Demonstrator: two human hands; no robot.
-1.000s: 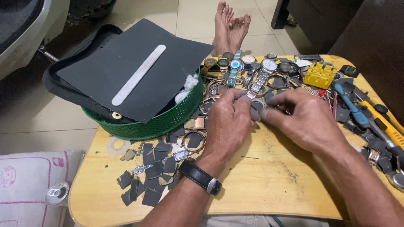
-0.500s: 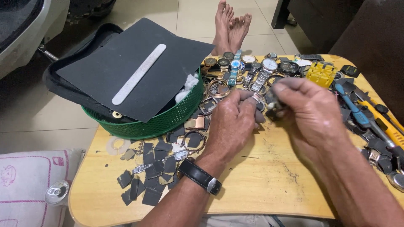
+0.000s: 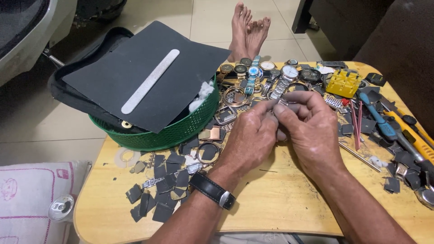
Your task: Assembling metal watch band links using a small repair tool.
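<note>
Pale wood shows under both hands, which meet knuckle to knuckle over the middle of the low table [image 3: 271,203]. The left hand [image 3: 251,135] and the right hand [image 3: 312,129] are both curled narrow, fingertips pinched together on a small grey metal piece [image 3: 281,102] held just above the tabletop — too small and too covered by the fingers to tell what kind of part it is. A black wristwatch [image 3: 212,190] sits on the left wrist.

Just beyond the fingertips lies a crowded heap of watches [image 3: 271,72] and loose bezels, with a round metal ring [image 3: 235,96] and a square case frame [image 3: 224,115] close to the left knuckles. To the left a green plastic basket [image 3: 181,129] stands on the table's corner, a black sheet [image 3: 135,72] laid across it with a long metal file [image 3: 149,81] on top. Near the left forearm dark cut scraps [image 3: 158,190] are scattered.

On the right lie a yellow plastic holder [image 3: 343,82], a blue-handled tool [image 3: 377,117] and a yellow-handled tool [image 3: 409,131] — all well clear of the hands. Bare feet [image 3: 248,27] rest on the tiled floor past the table's far edge; a drink can [image 3: 61,208] lies on a cushion [image 3: 27,194] at lower left.
</note>
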